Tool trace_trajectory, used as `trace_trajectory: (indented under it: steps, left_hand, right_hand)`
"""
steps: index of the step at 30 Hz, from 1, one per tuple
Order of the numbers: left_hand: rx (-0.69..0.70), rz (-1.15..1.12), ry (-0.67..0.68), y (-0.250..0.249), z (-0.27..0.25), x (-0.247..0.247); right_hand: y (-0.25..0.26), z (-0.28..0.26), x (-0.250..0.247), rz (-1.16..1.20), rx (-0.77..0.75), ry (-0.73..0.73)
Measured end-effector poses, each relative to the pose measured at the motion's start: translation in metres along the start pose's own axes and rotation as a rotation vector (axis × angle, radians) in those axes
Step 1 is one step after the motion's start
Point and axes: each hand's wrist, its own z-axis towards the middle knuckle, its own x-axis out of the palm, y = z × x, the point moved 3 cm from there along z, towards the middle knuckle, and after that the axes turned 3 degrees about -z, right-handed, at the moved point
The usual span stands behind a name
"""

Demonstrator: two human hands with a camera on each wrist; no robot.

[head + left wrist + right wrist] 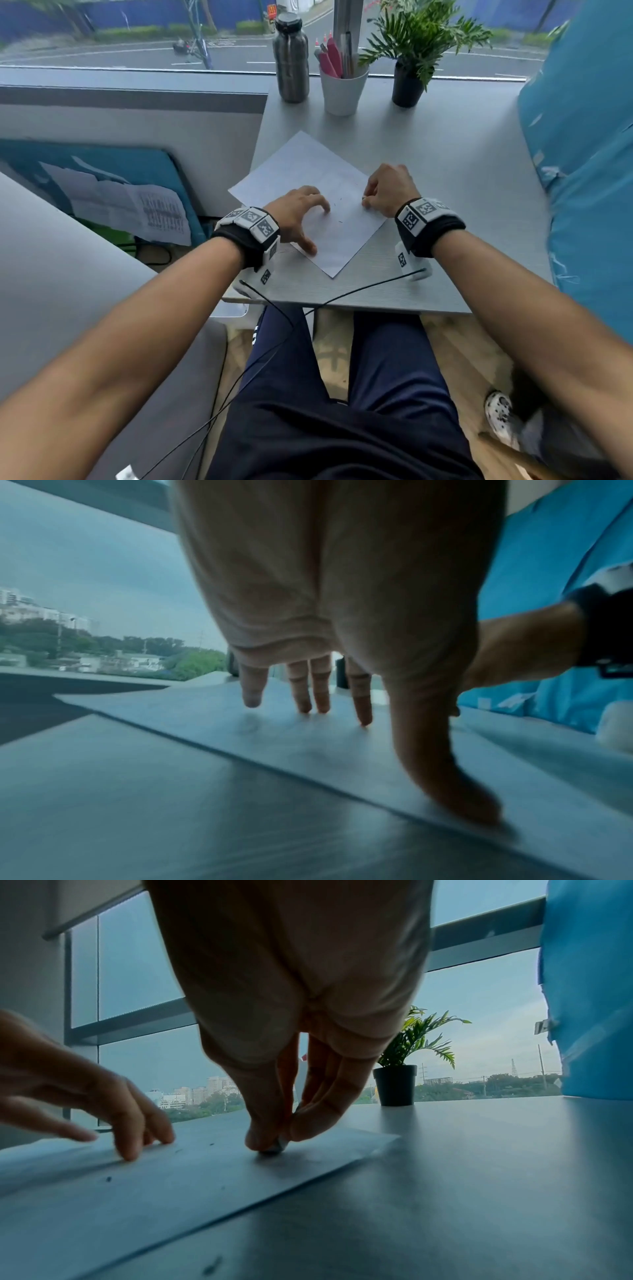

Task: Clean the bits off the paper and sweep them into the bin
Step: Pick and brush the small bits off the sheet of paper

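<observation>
A white sheet of paper (308, 171) lies at an angle on the grey desk (445, 164). My left hand (301, 214) presses on its left part, with spread straight fingertips (303, 706) and the thumb at the near edge. My right hand (376, 198) pinches a small pale eraser (274, 1146) between thumb and fingers, its end touching the paper (205, 1191) near the right edge. Several tiny dark bits (340, 221) lie on the sheet between the hands, with more bits (108, 1179) in the right wrist view. No bin shows in any view.
At the back of the desk stand a steel bottle (291, 58), a white cup of pens (343, 89) and a potted plant (409, 82). A blue panel (589, 171) borders the right side. The desk's left edge (258, 147) drops beside a grey partition. Cables cross the front edge.
</observation>
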Motion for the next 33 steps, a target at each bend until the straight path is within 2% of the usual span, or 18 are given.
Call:
trace_trajectory:
  steps: [2, 8, 11, 13, 17, 19, 21, 23, 29, 33]
  left_hand:
    - [-0.002, 0.012, 0.044, 0.007, 0.002, 0.002]
    - [-0.053, 0.263, 0.168, 0.013, 0.009, -0.002]
    - [-0.063, 0.320, 0.186, 0.013, 0.008, -0.001]
    - [-0.062, 0.329, 0.187, 0.012, 0.007, -0.001]
    - [-0.091, 0.320, 0.166, 0.009, 0.004, 0.000]
    - [-0.107, 0.351, 0.125, 0.005, 0.004, 0.001]
    - [-0.119, 0.379, 0.080, 0.000, 0.005, 0.003]
    - [-0.130, 0.379, 0.065, -0.003, 0.005, 0.003]
    - [-0.120, 0.339, 0.094, -0.002, 0.004, -0.001]
    - [-0.003, 0.266, 0.189, -0.006, 0.011, 0.003]
  right_hand:
    - [0.000, -0.001, -0.002, -0.008, -0.008, 0.004]
    - [0.017, -0.015, 0.002, 0.005, 0.027, -0.028]
    - [0.046, -0.039, 0.029, 0.000, -0.085, 0.034]
    - [0.055, -0.042, 0.029, -0.030, -0.109, 0.063]
    - [0.044, -0.014, -0.018, -0.046, -0.025, -0.100]
    - [0.049, -0.015, -0.025, -0.030, -0.113, -0.050]
    - [0.058, -0.026, -0.012, -0.032, -0.219, 0.092]
    - [0.057, -0.034, 0.002, -0.053, -0.234, 0.170]
    - [0.037, -0.028, 0.009, 0.013, -0.173, 0.120]
    - [0.041, -0.028, 0.012, -0.008, -0.184, 0.114]
